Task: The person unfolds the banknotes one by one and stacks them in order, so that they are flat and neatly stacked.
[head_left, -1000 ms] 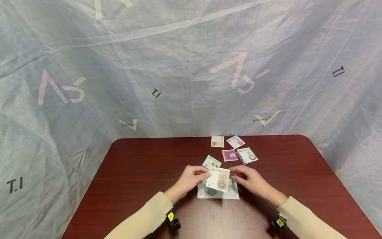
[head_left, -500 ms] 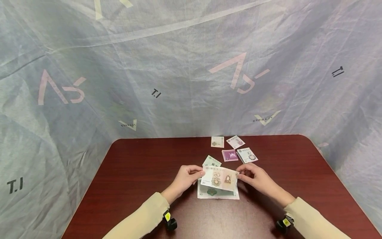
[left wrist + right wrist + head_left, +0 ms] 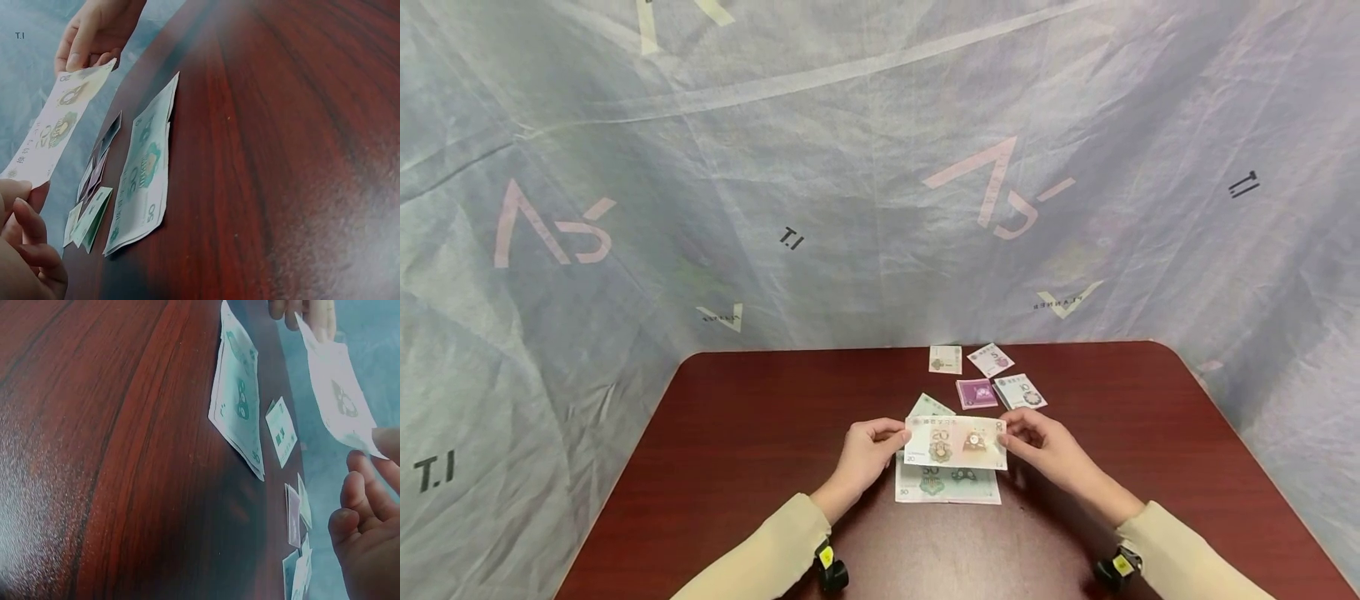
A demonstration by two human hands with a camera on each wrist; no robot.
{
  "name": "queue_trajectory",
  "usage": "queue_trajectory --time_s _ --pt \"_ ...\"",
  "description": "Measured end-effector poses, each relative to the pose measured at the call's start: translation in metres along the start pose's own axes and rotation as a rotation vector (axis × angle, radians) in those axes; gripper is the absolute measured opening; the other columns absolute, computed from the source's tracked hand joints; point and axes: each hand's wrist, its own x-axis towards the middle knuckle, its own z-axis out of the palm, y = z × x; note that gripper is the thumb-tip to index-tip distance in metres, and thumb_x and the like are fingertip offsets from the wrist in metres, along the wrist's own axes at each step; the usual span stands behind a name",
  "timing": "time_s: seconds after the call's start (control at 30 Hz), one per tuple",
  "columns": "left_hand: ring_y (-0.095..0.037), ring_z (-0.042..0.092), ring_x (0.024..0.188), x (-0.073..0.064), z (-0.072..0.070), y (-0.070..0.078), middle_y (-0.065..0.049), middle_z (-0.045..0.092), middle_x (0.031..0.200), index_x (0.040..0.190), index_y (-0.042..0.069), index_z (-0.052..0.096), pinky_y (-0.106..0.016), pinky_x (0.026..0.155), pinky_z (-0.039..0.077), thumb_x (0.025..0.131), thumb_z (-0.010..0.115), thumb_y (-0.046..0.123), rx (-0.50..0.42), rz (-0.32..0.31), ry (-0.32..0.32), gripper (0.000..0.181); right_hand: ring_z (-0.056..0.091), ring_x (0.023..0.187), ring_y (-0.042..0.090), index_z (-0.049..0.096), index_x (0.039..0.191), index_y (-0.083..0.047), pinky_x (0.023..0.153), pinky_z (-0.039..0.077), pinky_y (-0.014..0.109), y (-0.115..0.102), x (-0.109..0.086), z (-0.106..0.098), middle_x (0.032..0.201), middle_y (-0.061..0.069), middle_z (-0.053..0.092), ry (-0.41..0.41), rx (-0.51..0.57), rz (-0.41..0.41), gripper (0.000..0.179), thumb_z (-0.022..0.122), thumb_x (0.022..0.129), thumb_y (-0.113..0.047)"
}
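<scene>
Both ends, 20 note [image 3: 955, 445]: left hand [image 3: 863, 458] pinches nine o'clock, right hand [image 3: 1051, 454] three.
50 notes [image 3: 947, 486]: six o'clock.
Pinch: apparently the spreading-out step; next move calls for even tension.

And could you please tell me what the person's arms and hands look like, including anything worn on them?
The sleeves are long, plain and cream. The left hand and right hand are bare, without gloves. At each cuff sits a small black device with a yellow label, its print too small to read.
</scene>
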Motion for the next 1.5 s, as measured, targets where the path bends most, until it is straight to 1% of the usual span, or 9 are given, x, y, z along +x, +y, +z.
queue_trajectory --time_s 0.2,0.33,0.57,0.73,0.87,1.0,1.1,1.23,1.5 --pt "-0.006 0.055 0.062 -0.001 0.005 -0.003 -0.006 0.075 0.083 0.1 0.001 0.08 -0.018 0.054 0.043 0.093 0.077 0.01 0.012 0.009 0.039 0.012 0.062 0.071 0.006 0.059 0.12 0.003 0.061 0.048 0.021 0.0 -0.001 0.002 0.085 0.008 0.072 0.037 0.026 -0.029 0.03 0.072 0.093 0.006" --pt "-0.005 0.054 0.06 -0.003 0.006 -0.005 -0.007 0.075 0.082 0.099 0.0 0.08 -0.018 0.053 0.042 0.093 0.078 0.01 -0.002 0.016 0.057 0.012 0.06 0.068 0.002 0.054 0.124 0.002 0.058 0.046 0.02 -0.001 -0.002 0.003 0.081 0.002 0.071 0.065 -0.033 -0.07 0.039 0.074 0.091 0.007" --pt "-0.004 0.051 0.057 -0.004 0.007 -0.004 -0.013 0.075 0.083 0.098 -0.003 0.078 -0.018 0.051 0.04 0.091 0.079 0.008 -0.054 0.018 0.086 0.013 0.06 0.072 0.001 0.063 0.109 -0.013 0.058 0.045 0.018 -0.002 -0.004 0.005 0.081 -0.01 0.068 0.09 -0.22 -0.224 0.033 0.078 0.087 0.007" --pt "-0.002 0.05 0.055 -0.005 0.007 -0.004 -0.01 0.075 0.082 0.098 -0.001 0.078 -0.018 0.051 0.04 0.092 0.078 0.01 -0.045 0.011 0.074 0.012 0.062 0.073 0.0 0.068 0.101 -0.017 0.061 0.046 0.016 -0.002 -0.005 0.007 0.081 -0.013 0.069 0.106 -0.261 -0.239 0.029 0.078 0.087 0.006" --pt "-0.001 0.046 0.052 -0.007 0.004 -0.003 -0.005 0.075 0.085 0.118 0.006 0.071 -0.017 0.051 0.039 0.096 0.074 0.012 0.045 0.077 0.013 0.023 0.064 0.075 0.0 0.069 0.1 -0.016 0.061 0.049 0.016 -0.001 -0.006 0.007 0.082 -0.012 0.071 0.113 -0.259 -0.224 0.027 0.079 0.087 0.006" --pt "0.0 0.043 0.051 -0.011 0.001 -0.002 -0.001 0.073 0.09 0.141 0.014 0.051 -0.018 0.051 0.039 0.098 0.073 0.013 0.159 0.193 -0.019 0.049 0.065 0.075 -0.001 0.07 0.1 -0.016 0.061 0.05 0.016 0.0 -0.006 0.006 0.082 -0.012 0.071 0.119 -0.257 -0.201 0.027 0.079 0.086 0.006" --pt "0.001 0.044 0.053 -0.013 -0.001 -0.003 0.001 0.071 0.091 0.137 0.011 0.049 -0.019 0.051 0.04 0.098 0.072 0.011 0.22 0.268 -0.012 0.045 0.064 0.075 -0.002 0.07 0.099 -0.016 0.062 0.05 0.015 0.0 -0.006 0.006 0.081 -0.012 0.071 0.124 -0.255 -0.189 0.026 0.079 0.086 0.006" --pt "0.002 0.044 0.056 -0.014 -0.002 -0.004 0.003 0.07 0.089 0.119 0.014 0.062 -0.018 0.053 0.039 0.097 0.072 0.009 0.267 0.319 -0.012 0.024 0.063 0.074 -0.002 0.07 0.099 -0.015 0.062 0.05 0.016 0.0 -0.006 0.007 0.081 -0.012 0.071 0.123 -0.247 -0.185 0.026 0.079 0.086 0.006" --pt "-0.001 0.05 0.063 -0.017 -0.005 -0.005 0.004 0.069 0.088 0.1 0.017 0.073 -0.017 0.058 0.042 0.095 0.076 0.01 0.248 0.31 -0.015 0.009 0.062 0.074 -0.002 0.07 0.098 -0.017 0.062 0.05 0.016 0.0 -0.008 0.011 0.081 -0.014 0.07 0.104 -0.254 -0.172 0.025 0.079 0.087 0.004"
